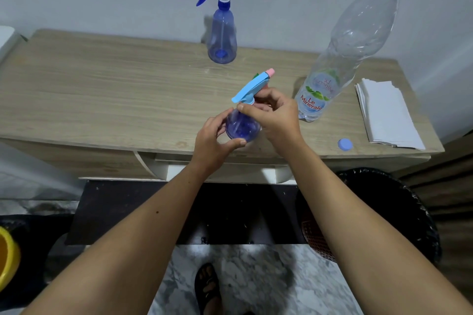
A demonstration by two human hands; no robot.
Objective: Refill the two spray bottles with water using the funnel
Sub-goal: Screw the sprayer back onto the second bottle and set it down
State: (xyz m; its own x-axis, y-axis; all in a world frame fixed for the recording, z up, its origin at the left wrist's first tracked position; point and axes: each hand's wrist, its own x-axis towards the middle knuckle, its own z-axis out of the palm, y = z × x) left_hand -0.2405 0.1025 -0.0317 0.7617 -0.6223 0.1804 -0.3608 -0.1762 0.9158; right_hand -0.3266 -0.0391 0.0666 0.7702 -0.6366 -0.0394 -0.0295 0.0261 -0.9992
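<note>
A small round blue spray bottle stands near the front edge of the wooden table. My left hand grips its body. My right hand is closed around its neck, under the light-blue spray head with a pink nozzle. A taller blue spray bottle with a white-and-blue trigger head stands at the back by the wall. A large clear water bottle with a blue top stands to the right. No funnel is in view.
A loose blue bottle cap lies near the table's front right edge. A stack of white paper napkins lies at the far right. Below the table, a black bin sits on the right and a yellow bucket on the left.
</note>
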